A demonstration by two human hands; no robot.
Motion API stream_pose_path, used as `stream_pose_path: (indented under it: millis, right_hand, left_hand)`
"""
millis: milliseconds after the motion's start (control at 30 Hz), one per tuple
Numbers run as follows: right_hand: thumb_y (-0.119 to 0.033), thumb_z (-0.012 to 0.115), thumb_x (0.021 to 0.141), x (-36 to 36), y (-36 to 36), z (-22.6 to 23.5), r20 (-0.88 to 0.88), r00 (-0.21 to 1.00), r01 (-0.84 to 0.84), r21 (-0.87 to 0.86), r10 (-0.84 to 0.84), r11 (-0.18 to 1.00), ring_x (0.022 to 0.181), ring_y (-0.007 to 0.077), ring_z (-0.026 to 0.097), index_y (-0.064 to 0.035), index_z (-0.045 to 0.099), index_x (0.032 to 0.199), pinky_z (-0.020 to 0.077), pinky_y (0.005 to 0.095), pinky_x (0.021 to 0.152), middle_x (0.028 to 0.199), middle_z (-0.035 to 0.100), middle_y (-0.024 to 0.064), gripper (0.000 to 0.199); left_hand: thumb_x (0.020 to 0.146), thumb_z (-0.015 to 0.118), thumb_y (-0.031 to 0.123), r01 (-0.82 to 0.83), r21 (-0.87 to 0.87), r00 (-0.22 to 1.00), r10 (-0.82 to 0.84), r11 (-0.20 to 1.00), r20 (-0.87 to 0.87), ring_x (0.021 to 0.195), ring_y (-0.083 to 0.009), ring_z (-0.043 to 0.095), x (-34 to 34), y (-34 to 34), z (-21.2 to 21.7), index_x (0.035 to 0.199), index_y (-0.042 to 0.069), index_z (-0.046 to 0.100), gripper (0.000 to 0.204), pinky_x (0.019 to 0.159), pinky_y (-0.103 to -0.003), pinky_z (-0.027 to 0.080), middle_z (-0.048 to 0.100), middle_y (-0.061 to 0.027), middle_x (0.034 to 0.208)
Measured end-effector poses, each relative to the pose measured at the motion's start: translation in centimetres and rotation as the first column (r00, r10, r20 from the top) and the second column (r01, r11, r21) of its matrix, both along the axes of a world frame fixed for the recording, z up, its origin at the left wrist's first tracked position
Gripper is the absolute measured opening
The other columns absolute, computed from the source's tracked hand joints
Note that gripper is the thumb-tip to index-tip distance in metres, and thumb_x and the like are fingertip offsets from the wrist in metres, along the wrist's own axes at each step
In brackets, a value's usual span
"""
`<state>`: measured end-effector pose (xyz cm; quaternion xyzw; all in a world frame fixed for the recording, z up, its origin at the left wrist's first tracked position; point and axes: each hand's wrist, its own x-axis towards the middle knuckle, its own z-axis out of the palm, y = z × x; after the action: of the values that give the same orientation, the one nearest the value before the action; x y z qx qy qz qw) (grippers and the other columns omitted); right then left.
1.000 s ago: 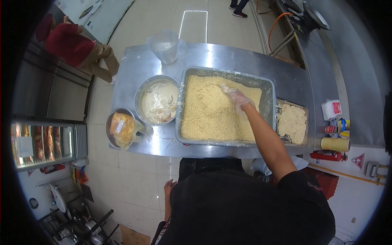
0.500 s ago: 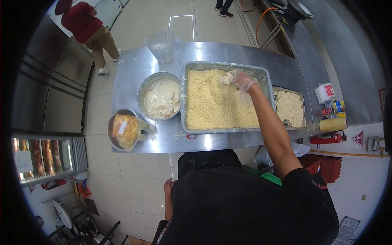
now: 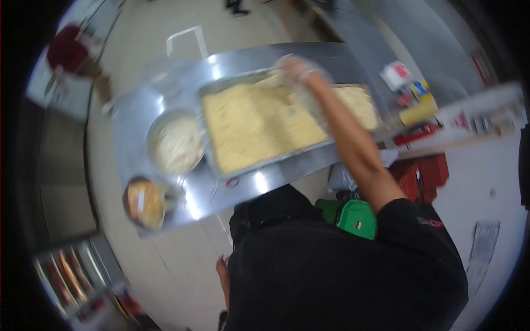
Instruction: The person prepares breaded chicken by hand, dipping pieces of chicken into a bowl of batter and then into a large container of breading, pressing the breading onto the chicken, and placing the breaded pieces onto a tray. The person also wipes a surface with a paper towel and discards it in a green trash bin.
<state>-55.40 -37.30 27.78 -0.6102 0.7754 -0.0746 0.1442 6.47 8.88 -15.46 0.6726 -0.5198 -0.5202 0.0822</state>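
Grey tub point(image 3: 223, 85) of crumbs point(image 3: 243, 127), long axis slanting away rightward, right hand point(image 3: 295, 69) above, grip too blurred to tell

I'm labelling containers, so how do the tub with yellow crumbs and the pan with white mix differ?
The tub is rectangular; the pan is round. The tub is larger than the pan. The tub holds dry-looking yellow crumbs, the pan a wet-looking white mix. Both stand on the metal table.

1 tub point(image 3: 276, 159), 1 tray point(image 3: 374, 102), 2 bowls point(image 3: 151, 144), 1 jug point(image 3: 156, 71) (blurred), 1 table point(image 3: 128, 132), 1 yellow roll point(image 3: 418, 113), 2 own hands point(image 3: 297, 69), 2 other people point(image 3: 66, 49).
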Motion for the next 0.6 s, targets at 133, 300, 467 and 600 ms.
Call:
stream_pose_path:
  millis: [133,300,467,600]
  right_hand:
    - [-0.012,0.050,0.082,1.4,2.4,1.7,-0.156,0.960,-0.174,0.327,0.235,0.929,0.098,0.0301,0.059,0.0033,0.057,0.106,0.0458,0.0375,0.086,0.107,0.059,0.0215,0.029]
    - [-0.017,0.050,0.084,-7.1,10.4,2.3,0.474,0.867,0.080,0.170,-0.152,0.982,0.107,0.0255,0.053,0.0035,0.057,0.110,0.0405,0.0341,0.093,0.116,0.055,0.0160,0.033]
    - [-0.017,0.050,0.086,-16.8,16.5,4.4,0.818,0.553,0.117,-0.263,0.157,0.958,0.089,0.0198,0.056,-0.0026,0.059,0.108,0.0447,0.0302,0.085,0.097,0.058,0.0104,0.027]
    - [-0.015,0.057,0.076,-25.7,18.6,3.7,0.339,0.921,0.162,0.106,-0.189,0.981,0.089,0.0206,0.054,0.0012,0.058,0.100,0.0415,0.0343,0.079,0.087,0.056,0.0152,0.029]
  left_hand:
    - [0.088,0.048,0.013,0.164,0.068,0.986,-0.165,0.984,0.013,0.082,-0.0239,0.062,-1.2,-3.2,-0.4,0.120,0.003,0.044,0.034,0.063,-0.036,0.049,0.058,-0.0184,0.111]
    - [0.087,0.047,0.011,-0.199,0.370,0.944,0.279,0.907,-0.176,0.081,-0.0237,0.061,-7.0,-9.1,5.9,0.119,0.003,0.045,0.033,0.063,-0.035,0.049,0.058,-0.0191,0.111]
    - [0.087,0.047,0.009,-0.353,0.434,0.869,0.462,0.829,-0.177,0.080,-0.0235,0.061,-12.1,-10.4,10.0,0.118,0.002,0.045,0.032,0.063,-0.034,0.049,0.057,-0.0198,0.110]
    - [0.086,0.047,0.007,-0.398,0.444,0.830,0.522,0.803,-0.199,0.079,-0.0234,0.061,-16.8,-10.2,10.6,0.117,0.002,0.045,0.031,0.062,-0.034,0.049,0.057,-0.0204,0.110]
